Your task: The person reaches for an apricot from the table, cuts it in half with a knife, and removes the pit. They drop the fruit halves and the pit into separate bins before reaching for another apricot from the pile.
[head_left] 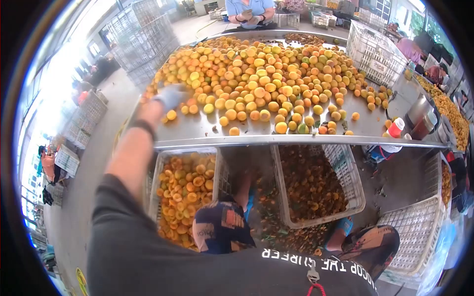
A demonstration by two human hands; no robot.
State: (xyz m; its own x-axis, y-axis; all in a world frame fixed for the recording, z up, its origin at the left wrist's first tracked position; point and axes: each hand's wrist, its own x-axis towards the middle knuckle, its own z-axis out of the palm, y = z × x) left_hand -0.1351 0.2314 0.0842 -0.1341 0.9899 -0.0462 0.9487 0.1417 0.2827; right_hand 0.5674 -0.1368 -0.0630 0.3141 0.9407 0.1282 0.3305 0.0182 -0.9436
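Note:
My left hand [171, 96], in a pale grey glove, reaches over the left end of a metal table [192, 129]. It is smeared by motion, so its fingers do not show clearly. Beside and beyond it spreads a large heap of whole apricots [256, 74], orange-yellow with a few greenish ones. Some loose apricots lie along the near side of the heap. I cannot make out whether the hand touches any. My right hand is out of view. Under the table edge, a crate [216, 170] holds halved apricots [185, 185].
Another crate [359, 197] holds brown pits and scraps [308, 182], with more scraps on the floor. A white crate [376, 54], a red-and-white container [396, 127] and a jar [423, 126] stand on the table's right side. Across it is a person [249, 10]; stacked crates [143, 42] rise at left.

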